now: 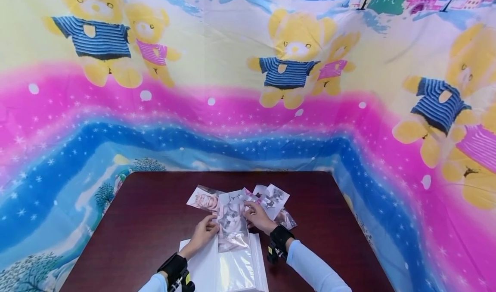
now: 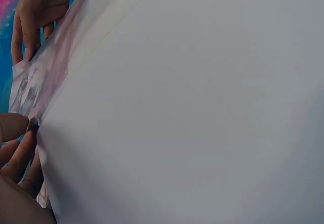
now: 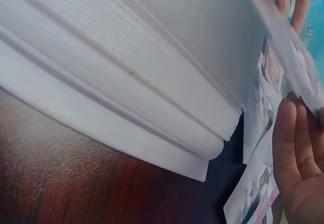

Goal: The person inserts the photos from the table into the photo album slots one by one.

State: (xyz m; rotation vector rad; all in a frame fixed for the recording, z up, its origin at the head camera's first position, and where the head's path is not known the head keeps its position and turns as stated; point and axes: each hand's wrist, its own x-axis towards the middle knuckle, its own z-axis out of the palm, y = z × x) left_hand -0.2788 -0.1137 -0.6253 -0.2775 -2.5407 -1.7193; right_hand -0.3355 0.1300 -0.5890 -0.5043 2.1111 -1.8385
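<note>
A photo album (image 1: 237, 269) with white covers and clear plastic pockets lies open on the table. Above its far end, a picture card (image 1: 231, 221) showing a pale animal sits at least partly behind clear plastic. My left hand (image 1: 206, 232) pinches the left edge of the card and plastic; in the left wrist view its thumb and fingers (image 2: 19, 155) meet at that edge. Across from it, my right hand (image 1: 258, 217) pinches the right edge, palm side visible in the right wrist view. How deep the card sits in the pocket is hard to tell.
Beyond the album, loose picture cards overlap on the dark red table (image 1: 155, 210). One pinkish card (image 1: 206, 200) lies at the left, and a grey-white card (image 1: 274, 200) at the right. A curtain (image 1: 217, 119) printed with bears surrounds the table's far side.
</note>
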